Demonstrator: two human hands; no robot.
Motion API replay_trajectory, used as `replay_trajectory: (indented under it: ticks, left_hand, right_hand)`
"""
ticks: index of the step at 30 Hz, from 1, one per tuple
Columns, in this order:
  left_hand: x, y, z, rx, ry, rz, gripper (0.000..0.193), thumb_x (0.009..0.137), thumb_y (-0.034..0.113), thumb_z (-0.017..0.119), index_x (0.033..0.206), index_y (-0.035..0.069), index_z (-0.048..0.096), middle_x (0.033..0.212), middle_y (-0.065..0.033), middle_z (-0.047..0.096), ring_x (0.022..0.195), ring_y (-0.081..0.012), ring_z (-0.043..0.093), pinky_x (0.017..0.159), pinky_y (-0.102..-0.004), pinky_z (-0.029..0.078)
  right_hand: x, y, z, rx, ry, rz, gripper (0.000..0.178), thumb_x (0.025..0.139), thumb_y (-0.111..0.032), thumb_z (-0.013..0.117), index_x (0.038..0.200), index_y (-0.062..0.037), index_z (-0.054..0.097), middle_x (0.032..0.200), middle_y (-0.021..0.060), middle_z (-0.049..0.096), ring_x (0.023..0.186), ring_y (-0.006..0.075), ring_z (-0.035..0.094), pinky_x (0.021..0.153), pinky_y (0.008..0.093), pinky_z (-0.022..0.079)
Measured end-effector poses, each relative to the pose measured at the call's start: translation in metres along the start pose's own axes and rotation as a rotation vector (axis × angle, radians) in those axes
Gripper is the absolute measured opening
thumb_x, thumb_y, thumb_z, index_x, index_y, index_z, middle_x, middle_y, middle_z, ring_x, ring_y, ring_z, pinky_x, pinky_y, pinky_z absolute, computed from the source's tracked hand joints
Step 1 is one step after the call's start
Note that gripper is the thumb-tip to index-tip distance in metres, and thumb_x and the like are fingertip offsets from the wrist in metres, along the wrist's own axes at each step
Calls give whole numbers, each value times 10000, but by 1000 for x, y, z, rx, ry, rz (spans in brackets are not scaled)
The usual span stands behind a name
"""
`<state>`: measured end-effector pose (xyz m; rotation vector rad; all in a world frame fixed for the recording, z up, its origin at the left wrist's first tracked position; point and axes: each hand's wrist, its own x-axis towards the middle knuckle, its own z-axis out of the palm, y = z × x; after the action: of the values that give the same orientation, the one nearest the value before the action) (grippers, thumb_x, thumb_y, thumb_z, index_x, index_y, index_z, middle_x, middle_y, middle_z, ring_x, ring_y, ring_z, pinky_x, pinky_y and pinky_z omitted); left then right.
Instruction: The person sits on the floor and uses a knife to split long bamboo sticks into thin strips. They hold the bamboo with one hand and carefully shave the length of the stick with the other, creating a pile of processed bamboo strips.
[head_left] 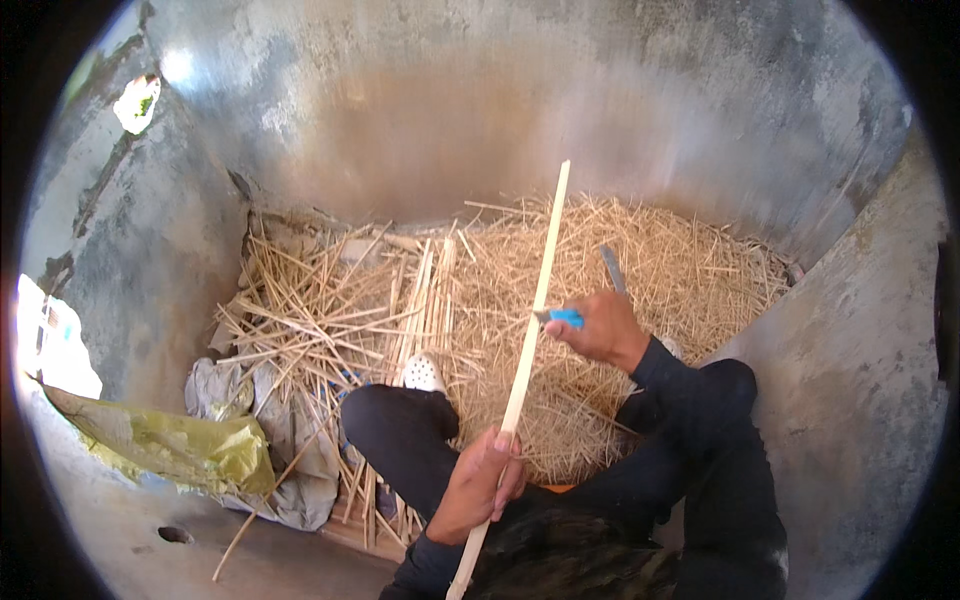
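A long pale bamboo strip runs slantwise from my lap up toward the far wall. My left hand is closed around its lower part. Farther up, my right hand grips a knife with a blue part showing at the fingers. Its short dark tip meets the strip's right edge. A flat grey piece sticks out beyond the right hand's knuckles; whether it belongs to the knife I cannot tell. My fingers cover most of the tool.
Thin shavings heap up ahead and to the right. Several loose strips lie crisscrossed at the left, near a yellow sack and grey cloth. Concrete walls surround me. My bent legs and a white perforated shoe flank the strip.
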<state>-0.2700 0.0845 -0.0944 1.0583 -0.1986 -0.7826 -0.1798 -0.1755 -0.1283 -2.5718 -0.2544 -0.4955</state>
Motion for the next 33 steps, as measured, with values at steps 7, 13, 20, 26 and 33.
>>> replay_trajectory:
  ticks: [7,13,20,26,33]
  left_hand:
    - [-11,-4,3,49,19,-33,303,1007,383,372,924,99,438,448,35,330,325,-75,261,430,-201,293]
    - [-13,-11,6,105,9,-50,312,1007,381,371,923,89,440,457,35,337,345,-71,287,429,-206,296]
    - [-11,-14,2,257,79,5,335,1010,360,376,1008,46,492,466,27,374,357,-64,316,373,-200,271]
    - [7,-7,-5,374,97,40,289,1015,303,384,1020,35,491,484,34,388,372,-44,321,370,-189,263]
    - [-6,-2,6,526,151,38,260,1013,281,393,1017,38,485,532,56,394,417,-30,339,398,-190,255]
  right_hand:
    - [29,49,-6,-190,149,-9,730,766,-785,437,583,-109,642,421,59,489,410,233,535,431,388,418]
    - [68,105,-24,-380,280,101,763,817,-760,383,653,-70,663,514,116,549,489,277,572,478,418,432]
    - [64,198,-65,-340,397,435,831,861,-715,368,613,47,588,538,173,549,497,296,539,510,469,411]
    - [-48,-5,-7,95,28,46,612,812,-648,540,628,-69,615,493,145,516,491,303,577,499,415,438]
    - [-3,10,-3,64,15,131,616,774,-695,548,614,-105,630,475,107,519,434,287,548,447,401,428]
